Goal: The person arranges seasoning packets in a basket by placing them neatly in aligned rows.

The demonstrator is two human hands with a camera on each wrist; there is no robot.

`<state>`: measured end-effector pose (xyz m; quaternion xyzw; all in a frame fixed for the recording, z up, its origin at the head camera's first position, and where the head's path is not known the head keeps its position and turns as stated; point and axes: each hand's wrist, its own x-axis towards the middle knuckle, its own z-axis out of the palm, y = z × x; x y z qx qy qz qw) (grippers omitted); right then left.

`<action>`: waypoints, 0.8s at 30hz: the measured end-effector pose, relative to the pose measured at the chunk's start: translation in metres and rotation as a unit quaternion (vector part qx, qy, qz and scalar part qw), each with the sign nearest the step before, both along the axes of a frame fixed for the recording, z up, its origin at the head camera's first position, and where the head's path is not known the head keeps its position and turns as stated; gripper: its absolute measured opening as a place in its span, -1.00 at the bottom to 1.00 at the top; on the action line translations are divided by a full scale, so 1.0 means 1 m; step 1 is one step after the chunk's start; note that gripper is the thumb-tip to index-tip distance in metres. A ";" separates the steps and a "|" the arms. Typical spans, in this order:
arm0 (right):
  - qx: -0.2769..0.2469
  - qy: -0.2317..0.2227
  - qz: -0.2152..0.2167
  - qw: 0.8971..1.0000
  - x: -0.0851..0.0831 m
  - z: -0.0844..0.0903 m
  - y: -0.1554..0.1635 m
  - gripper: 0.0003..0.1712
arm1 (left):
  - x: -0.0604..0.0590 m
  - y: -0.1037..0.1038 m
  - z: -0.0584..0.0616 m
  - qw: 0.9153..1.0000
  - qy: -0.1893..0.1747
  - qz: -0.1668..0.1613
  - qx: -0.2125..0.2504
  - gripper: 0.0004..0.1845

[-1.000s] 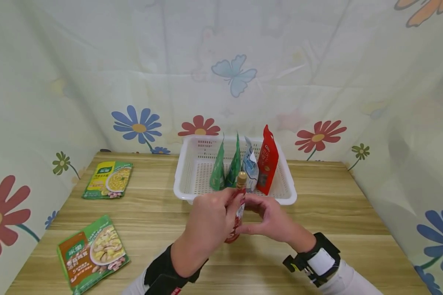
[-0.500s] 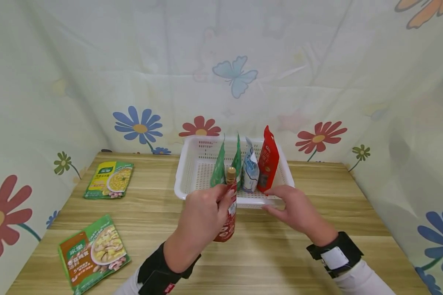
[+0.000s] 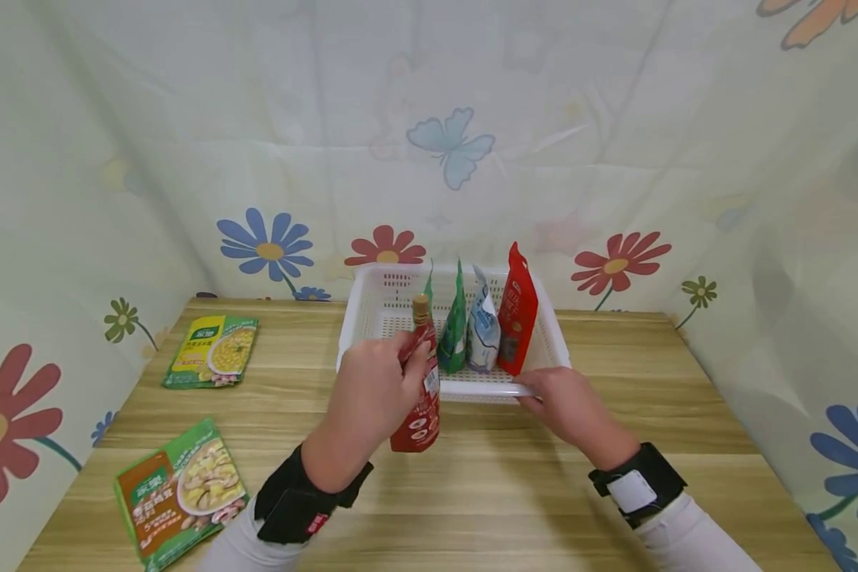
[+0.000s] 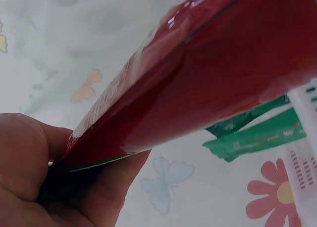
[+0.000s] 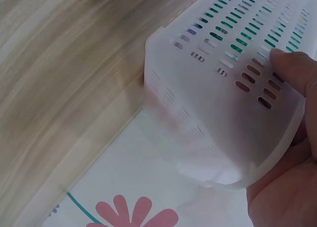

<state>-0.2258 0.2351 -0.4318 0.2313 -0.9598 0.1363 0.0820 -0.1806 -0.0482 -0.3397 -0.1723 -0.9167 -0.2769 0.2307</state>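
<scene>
In the head view my left hand pinches a red pouch near its top, where a gold-brown cap sticks up. The pouch hangs upright in front of the white plastic basket, hiding part of it. Seen from the left wrist, the glossy red pouch runs up from between thumb and fingers. My right hand grips the basket's front rim near its right corner. From the right wrist, the thumb presses the slotted outer wall of the basket, with other fingers over the rim.
Standing in the basket are green packets, a blue-and-white packet and a red packet. A yellow-green packet and a brown-green packet lie on the wooden table at left. A patterned curtain surrounds the table.
My right hand has left the red pouch, moved right and taken hold of the basket's front rim. My left hand has carried the pouch left, turning its printed face more into view.
</scene>
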 end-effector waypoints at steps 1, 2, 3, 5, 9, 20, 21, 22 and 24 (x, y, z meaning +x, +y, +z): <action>0.000 0.004 0.001 1.000 -0.001 -0.001 0.000 -0.66 | -0.003 -0.001 0.003 1.000 -0.010 0.005 -0.007 -0.76; 0.000 0.007 0.003 1.000 -0.001 -0.001 0.001 -0.67 | -0.006 -0.002 0.006 1.000 -0.020 0.009 -0.011 -0.75; 0.000 0.010 0.004 1.000 -0.001 -0.001 0.002 -0.67 | -0.009 -0.002 0.009 0.999 -0.033 0.014 -0.016 -0.74; 0.002 0.014 0.008 1.000 -0.002 -0.001 0.003 -0.67 | -0.016 -0.004 0.015 0.998 -0.059 0.026 -0.025 -0.73; 0.004 0.014 0.013 1.000 -0.004 -0.002 0.005 -0.66 | -0.032 -0.007 0.025 0.994 -0.094 0.039 -0.029 -0.71; -0.001 0.007 0.016 1.000 -0.005 -0.003 0.005 -0.65 | -0.071 -0.015 0.046 0.986 -0.158 0.037 -0.037 -0.72; -0.001 0.007 0.018 1.000 -0.005 -0.002 0.005 -0.66 | -0.076 -0.015 0.048 0.986 -0.155 0.037 -0.044 -0.72; -0.002 0.007 0.020 1.000 -0.005 -0.002 0.005 -0.66 | -0.080 -0.015 0.049 0.986 -0.154 0.038 -0.049 -0.71; -0.002 0.004 0.018 1.000 -0.005 -0.002 0.004 -0.65 | -0.089 -0.016 0.051 0.985 -0.156 0.041 -0.056 -0.69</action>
